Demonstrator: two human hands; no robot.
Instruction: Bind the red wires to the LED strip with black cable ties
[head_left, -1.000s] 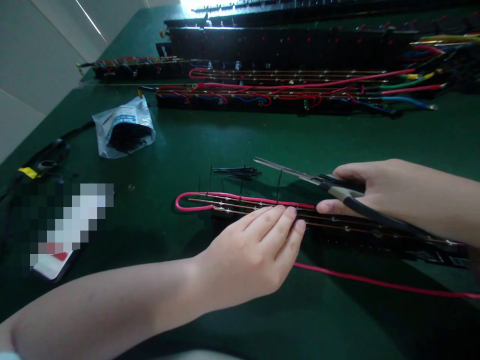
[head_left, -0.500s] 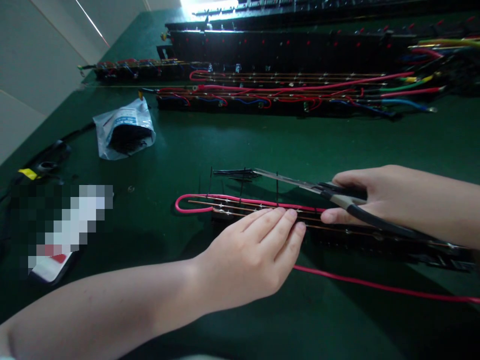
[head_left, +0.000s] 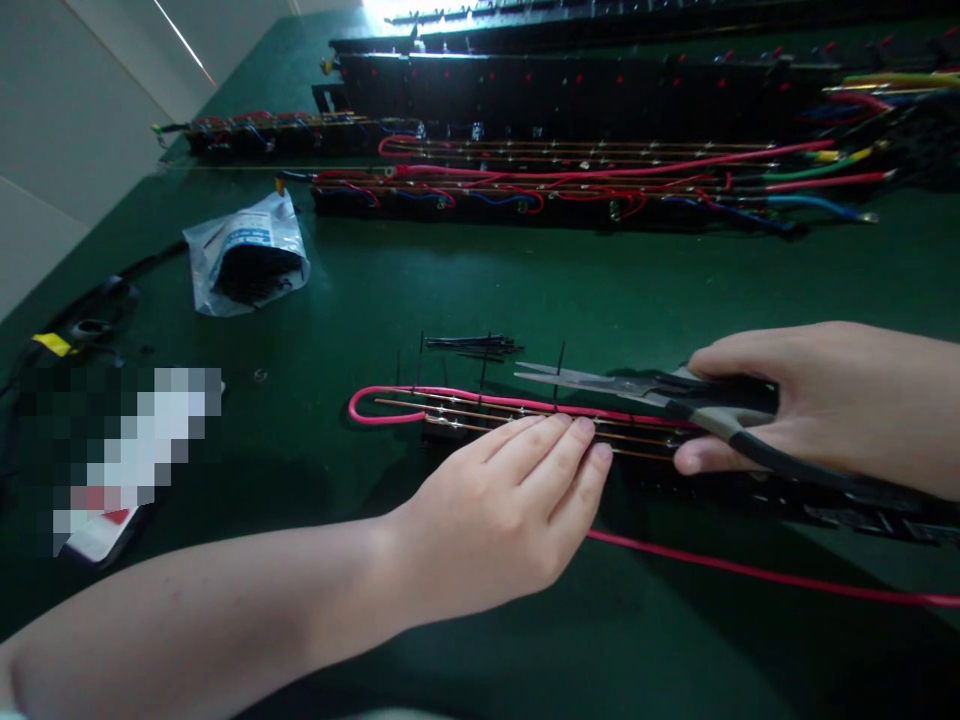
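My left hand (head_left: 517,500) lies with fingers stretched out across a black strip carrying thin copper rods (head_left: 487,408); its thumb is hidden. A red wire (head_left: 360,405) runs along the strip's far side and loops round at the left end. Upright black cable-tie tails (head_left: 483,375) stick up from the wire and strip. In my right hand (head_left: 795,400) is a pair of scissors (head_left: 630,385), blades slightly apart and pointing left. One cable-tie tail (head_left: 560,362) stands at the blades; whether it lies between them is hard to tell.
Cut black cable-tie pieces (head_left: 472,345) lie beyond the strip. A plastic bag of black ties (head_left: 247,250) sits at the left, above a blurred-out phone-like object (head_left: 105,540). Wired black assemblies (head_left: 480,200) stretch across the back. Another red wire (head_left: 750,572) crosses the front right.
My right hand and the scissors have moved right, and the blades have parted a little around the level of the rightmost tie tail. My left hand has stayed put.
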